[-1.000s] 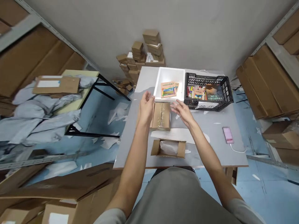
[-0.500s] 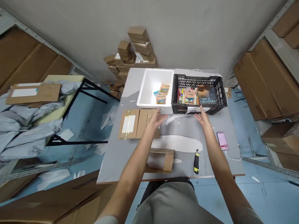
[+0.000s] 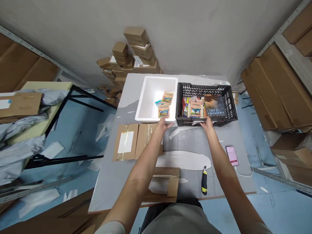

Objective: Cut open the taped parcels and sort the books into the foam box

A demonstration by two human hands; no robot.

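Note:
My left hand [image 3: 163,126] is at the front edge of a white foam box [image 3: 140,107], its thumb over the rim and its fingers against the front wall. Inside the box lie small booklets with tan covers [image 3: 167,97] and a bit of something blue. My right hand [image 3: 207,125] grips the front rim of a black plastic crate [image 3: 232,109], thumb on top and fingers below. The crate stands beside the box and holds several books, including a dark-covered one [image 3: 214,105] and a tan booklet [image 3: 195,108] on a colourful pile.
Taped cardboard boxes [image 3: 125,142] lie left on the grey table [image 3: 104,185]. Nearer me are an open cardboard carton [image 3: 173,187] and a yellow-black utility knife [image 3: 204,182]. A phone [image 3: 232,155] with a cable lies right. Stacked boxes [image 3: 140,50] stand by the wall.
Both hands, open just before the containers, have moved forward onto their front rims. The thumbs now lie over the edges. The view has shifted slightly.

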